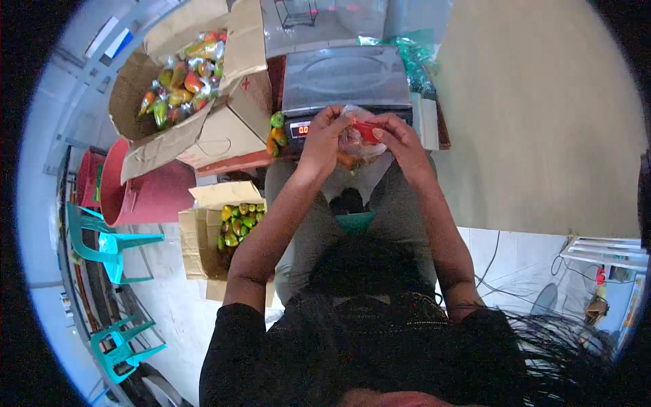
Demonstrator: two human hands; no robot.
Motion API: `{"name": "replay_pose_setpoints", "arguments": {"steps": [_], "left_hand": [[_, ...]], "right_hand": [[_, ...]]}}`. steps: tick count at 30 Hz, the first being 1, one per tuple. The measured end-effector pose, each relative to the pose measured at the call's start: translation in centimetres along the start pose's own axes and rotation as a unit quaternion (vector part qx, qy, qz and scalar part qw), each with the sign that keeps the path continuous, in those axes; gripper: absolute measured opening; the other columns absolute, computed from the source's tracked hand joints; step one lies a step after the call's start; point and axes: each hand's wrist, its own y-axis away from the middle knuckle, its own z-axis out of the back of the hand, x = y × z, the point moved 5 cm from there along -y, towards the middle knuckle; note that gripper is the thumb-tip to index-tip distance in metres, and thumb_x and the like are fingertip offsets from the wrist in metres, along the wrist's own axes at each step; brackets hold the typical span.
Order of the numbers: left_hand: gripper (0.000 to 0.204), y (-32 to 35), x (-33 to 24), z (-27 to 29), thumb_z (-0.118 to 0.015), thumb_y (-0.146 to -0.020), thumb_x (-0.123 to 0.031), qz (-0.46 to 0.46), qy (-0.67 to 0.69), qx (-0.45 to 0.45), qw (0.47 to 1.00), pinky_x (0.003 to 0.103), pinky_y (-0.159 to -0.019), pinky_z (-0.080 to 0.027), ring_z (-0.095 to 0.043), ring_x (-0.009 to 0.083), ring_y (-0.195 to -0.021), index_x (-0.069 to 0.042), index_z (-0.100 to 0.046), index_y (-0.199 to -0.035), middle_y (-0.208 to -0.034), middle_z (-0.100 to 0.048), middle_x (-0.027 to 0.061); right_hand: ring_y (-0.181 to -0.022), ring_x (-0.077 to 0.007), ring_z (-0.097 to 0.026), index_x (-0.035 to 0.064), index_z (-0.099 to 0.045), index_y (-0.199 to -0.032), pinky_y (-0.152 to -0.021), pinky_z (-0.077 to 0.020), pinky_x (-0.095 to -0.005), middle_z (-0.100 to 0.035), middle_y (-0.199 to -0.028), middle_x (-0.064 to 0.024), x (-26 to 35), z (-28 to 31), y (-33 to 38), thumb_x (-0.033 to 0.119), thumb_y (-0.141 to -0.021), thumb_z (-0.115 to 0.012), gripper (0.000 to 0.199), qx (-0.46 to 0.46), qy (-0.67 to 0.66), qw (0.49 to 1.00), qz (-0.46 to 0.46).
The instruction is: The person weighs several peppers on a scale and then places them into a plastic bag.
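"Where was the bag when you looked in?"

"From my remote seat I saw the clear bag (361, 150) over the lap, in front of the scale (346, 78), gathered between both hands. An orange fruit (347, 161) showed at its lower edge; I couldn't tell whether it was inside."

"And the fingers?"

"The left hand (325, 132) had its fingers bent and drawn together, pinching the plastic near the top, I judged to keep it bunched. The right hand (399, 141) pinched a small red piece (368, 132) against the bag, thumb laid on it. I couldn't make out what that piece was. Two hands made sense to me, since thin plastic slips."

"Why were the boxes on the left?"

"For easy reach, I supposed. The big box (237, 125) stood open beside the scale with its flaps out, holding bagged fruit (180, 95). The small box (194, 247), near the left leg (288, 186), held bare fruit (237, 224), so I took the split as a way to keep the two kinds apart."
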Motion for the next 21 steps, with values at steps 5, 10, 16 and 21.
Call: {"name": "replay_pose_setpoints", "arguments": {"steps": [5,10,16,21], "left_hand": [[0.016,-1.7,-3.1,-2.7,-0.055,-0.080,-0.015,-0.016,-0.081,0.051,0.995,0.023,-0.058,-0.049,-0.054,0.0101,-0.063,-0.004,-0.050,-0.091,-0.075,-0.053,0.0026],[0.016,-3.8,-3.8,-4.8,-0.056,-0.078,-0.010,-0.026,-0.093,0.073,0.993,0.026,-0.055,-0.051,-0.056,0.0129,-0.060,-0.002,-0.050,-0.090,-0.074,-0.054,0.0043],[0.014,-4.3,-2.7,-3.9,-0.056,-0.078,-0.008,0.003,-0.053,0.071,0.996,0.027,-0.055,-0.051,-0.055,0.0146,-0.059,-0.001,-0.050,-0.088,-0.073,-0.053,0.0059],[0.015,-3.7,-2.6,-1.2,-0.059,-0.076,-0.010,0.000,0.031,0.021,0.999,0.025,-0.051,-0.047,-0.054,0.0135,-0.055,-0.003,-0.050,-0.087,-0.067,-0.053,0.0041]], "right_hand": [[-0.080,-0.0095,-0.049,0.0018,-0.052,-0.100,-0.073,-0.0396,-0.0239,-0.054,-0.087,-0.0027,2.6,1.9,-2.4,0.018,-0.084,-0.049,0.023,0.075,0.038,0.996,-0.025],[-0.081,-0.0110,-0.051,-0.0001,-0.053,-0.097,-0.073,-0.0414,-0.0258,-0.056,-0.091,-0.0045,3.4,1.8,-3.9,0.020,-0.080,-0.055,0.026,0.125,0.149,0.979,0.057],[-0.075,-0.0178,-0.055,-0.0010,-0.056,-0.088,-0.068,-0.0437,-0.0317,-0.060,-0.083,-0.0087,4.0,-0.4,-4.4,0.014,-0.070,-0.065,0.025,0.165,0.263,0.951,0.010],[-0.069,-0.0246,-0.056,0.0009,-0.056,-0.084,-0.063,-0.0434,-0.0347,-0.056,-0.071,-0.0159,5.0,-3.0,-3.7,0.026,-0.077,-0.055,0.026,0.138,0.418,0.861,0.254]]}}
